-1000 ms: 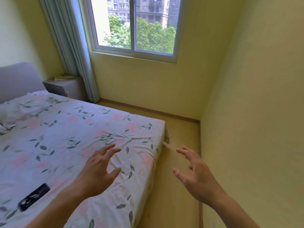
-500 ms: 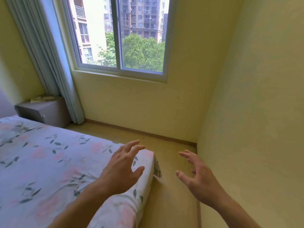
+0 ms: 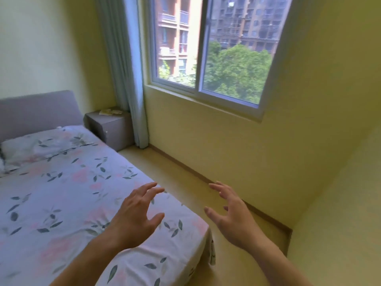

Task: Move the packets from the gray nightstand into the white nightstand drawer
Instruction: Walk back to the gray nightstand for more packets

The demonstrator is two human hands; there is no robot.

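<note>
Two hands free: left hand and right hand spread, holding nothing | packets lie atop gray nightstand, well apart from us | white nightstand unseen | we judge: approaching along bed for pickup.

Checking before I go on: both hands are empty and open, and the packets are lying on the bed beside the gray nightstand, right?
Not quite. In the head view the packets lie on top of the gray nightstand, not on the bed. The left hand and right hand are indeed empty and open.
</note>
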